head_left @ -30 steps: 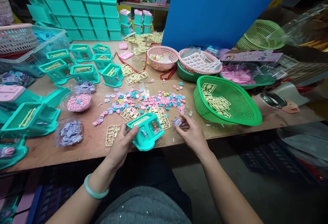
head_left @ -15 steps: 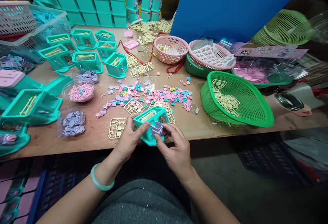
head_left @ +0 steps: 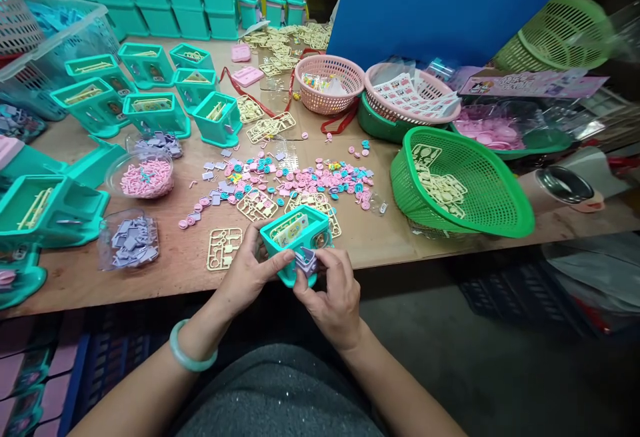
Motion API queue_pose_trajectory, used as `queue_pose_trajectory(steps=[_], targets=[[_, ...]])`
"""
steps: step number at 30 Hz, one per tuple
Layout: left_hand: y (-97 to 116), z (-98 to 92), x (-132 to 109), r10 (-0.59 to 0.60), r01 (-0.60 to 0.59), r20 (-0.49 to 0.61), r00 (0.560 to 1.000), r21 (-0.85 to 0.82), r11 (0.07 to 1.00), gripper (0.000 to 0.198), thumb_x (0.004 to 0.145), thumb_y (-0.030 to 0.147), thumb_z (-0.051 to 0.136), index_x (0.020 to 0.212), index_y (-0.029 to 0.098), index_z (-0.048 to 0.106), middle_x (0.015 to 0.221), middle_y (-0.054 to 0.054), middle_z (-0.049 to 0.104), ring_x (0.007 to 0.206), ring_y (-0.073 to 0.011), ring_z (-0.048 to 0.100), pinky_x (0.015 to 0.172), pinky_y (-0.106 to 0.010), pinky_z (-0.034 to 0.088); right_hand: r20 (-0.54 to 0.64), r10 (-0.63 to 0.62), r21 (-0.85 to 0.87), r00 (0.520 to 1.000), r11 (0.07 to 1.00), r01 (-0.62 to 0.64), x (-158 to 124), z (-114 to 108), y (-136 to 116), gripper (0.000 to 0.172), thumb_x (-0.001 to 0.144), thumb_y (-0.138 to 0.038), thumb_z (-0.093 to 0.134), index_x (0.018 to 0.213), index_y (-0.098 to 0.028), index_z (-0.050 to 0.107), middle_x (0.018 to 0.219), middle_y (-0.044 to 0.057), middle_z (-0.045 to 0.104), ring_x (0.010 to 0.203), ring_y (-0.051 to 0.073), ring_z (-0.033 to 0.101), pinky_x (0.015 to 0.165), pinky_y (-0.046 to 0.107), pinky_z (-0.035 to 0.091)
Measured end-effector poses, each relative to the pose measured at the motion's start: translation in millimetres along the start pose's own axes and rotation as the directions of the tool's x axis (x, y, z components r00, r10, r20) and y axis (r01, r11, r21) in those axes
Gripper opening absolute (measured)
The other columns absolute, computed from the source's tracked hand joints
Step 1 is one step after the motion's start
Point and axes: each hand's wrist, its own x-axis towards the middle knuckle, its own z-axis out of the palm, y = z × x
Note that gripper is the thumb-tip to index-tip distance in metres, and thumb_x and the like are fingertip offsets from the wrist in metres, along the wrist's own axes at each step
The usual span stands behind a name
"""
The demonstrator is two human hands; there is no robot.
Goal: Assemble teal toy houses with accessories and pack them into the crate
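Far left: clear bin point(head_left: 103, 40), blue pieces point(head_left: 55, 18) inside. Nearer, open teal tray-fronted box point(head_left: 80, 200) with cream strips point(head_left: 36, 209) lying in it. Beside it, small clear tray point(head_left: 104, 253) heaped with flat lilac pieces point(head_left: 134, 242); behind that, round clear tub point(head_left: 114, 177) full of pink pieces point(head_left: 145, 180), a few blue on top. Further back, a cluster of teal boxes point(head_left: 156, 117), cream pieces showing in their open tops.

Centre, at the table's near edge: held teal box point(head_left: 316, 222), open top up, a cream printed insert point(head_left: 293, 230) inside. Left hand point(head_left: 249, 273) clamped round its left side, thumb across the front. Right hand point(head_left: 334, 297) pinches a lilac part point(head_left: 306, 263) between thumb and fingers, against or just before the box front; contact unclear.

Behind, right of centre: pink basket point(head_left: 330, 102) with small yellow bits and plastic film; next, second pink basket point(head_left: 395, 111) of printed sheets point(head_left: 400, 93). Right: large green basket point(head_left: 485, 190), cream frames point(head_left: 441, 187) in its left part.

Compared with one second ago: lilac part then well right of the box, hands apart; now the hands meet at the box front. Table containers look unchanged.
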Motion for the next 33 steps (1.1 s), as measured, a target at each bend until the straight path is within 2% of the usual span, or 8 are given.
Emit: queue_pose_trajectory(steps=[10, 18, 24, 26, 29, 33], targets=[[-3, -3.0, 1, 0.033, -0.034, 0.03, 0.999, 0.05, 0.998, 0.06, 0.071, 0.036, 0.087, 0.12, 0.026, 0.054, 0.114, -0.004, 0.07, 0.107, -0.0228, 0.065, 0.09, -0.032, 0.052, -0.05, 0.008, -0.008, 0.999, 1.0, -0.008, -5, 4, 1, 0.024, 0.093, -0.023, 0.062, 0.115, -0.02, 0.053, 0.093, 0.008, 0.063, 0.085, 0.019, 0.067, 0.066, 0.029, 0.06], [-3, -1.0, 2, 0.032, -0.032, 0.006, 0.999, 0.043, 0.999, 0.06, 0.071, 0.036, 0.088, 0.119, 0.027, 0.054, 0.112, -0.003, 0.071, 0.102, -0.0229, 0.068, 0.083, -0.03, 0.054, -0.129, -0.019, -0.062, 0.991, 0.998, 0.011, -7, 11, 1, 0.028, 0.091, -0.023, 0.063, 0.117, -0.02, 0.053, 0.093, 0.008, 0.064, 0.085, 0.02, 0.067, 0.068, 0.03, 0.06], [-3, 2.9, 0, 0.05, -0.05, -0.003, 0.999, 0.062, 0.997, 0.062, 0.066, 0.035, 0.09, 0.118, 0.026, 0.056, 0.111, -0.003, 0.07, 0.105, -0.0238, 0.067, 0.09, -0.033, 0.053, -0.145, -0.034, -0.105, 0.989, 0.994, 0.019, -9, 13, 5, 0.029, 0.09, -0.023, 0.063, 0.117, -0.021, 0.053, 0.09, 0.007, 0.064, 0.082, 0.02, 0.067, 0.066, 0.03, 0.059], [-3, 2.7, 0, 0.043, -0.042, -0.012, 0.999, 0.069, 0.997, 0.063, 0.066, 0.036, 0.09, 0.117, 0.026, 0.056, 0.11, -0.003, 0.071, 0.104, -0.0239, 0.067, 0.089, -0.033, 0.054, -0.116, -0.053, -0.064, 0.992, 0.997, 0.046, -8, 10, 8, 0.029, 0.091, -0.023, 0.065, 0.117, -0.02, 0.053, 0.09, 0.007, 0.064, 0.083, 0.02, 0.068, 0.068, 0.03, 0.06], [-4, 1.6, 0, 0.027, -0.025, -0.018, 0.999, 0.068, 0.997, 0.062, 0.067, 0.037, 0.09, 0.117, 0.026, 0.055, 0.111, -0.004, 0.07, 0.104, -0.0234, 0.068, 0.088, -0.032, 0.054, -0.025, -0.077, 0.095, 0.997, 0.992, 0.079, -6, 1, 12, 0.033, 0.091, -0.023, 0.068, 0.121, -0.02, 0.053, 0.097, 0.008, 0.067, 0.089, 0.02, 0.069, 0.077, 0.032, 0.061], [-5, 3.8, -3, 0.027, -0.027, 0.005, 1.0, 0.045, 0.999, 0.066, 0.065, 0.033, 0.091, 0.119, 0.027, 0.053, 0.113, -0.003, 0.07, 0.105, -0.0225, 0.067, 0.089, -0.032, 0.054, 0.018, -0.032, 0.231, 0.999, 0.973, 0.027, -13, -8, 17, 0.035, 0.09, -0.022, 0.07, 0.123, -0.021, 0.056, 0.101, 0.008, 0.069, 0.093, 0.02, 0.07, 0.082, 0.034, 0.061]])
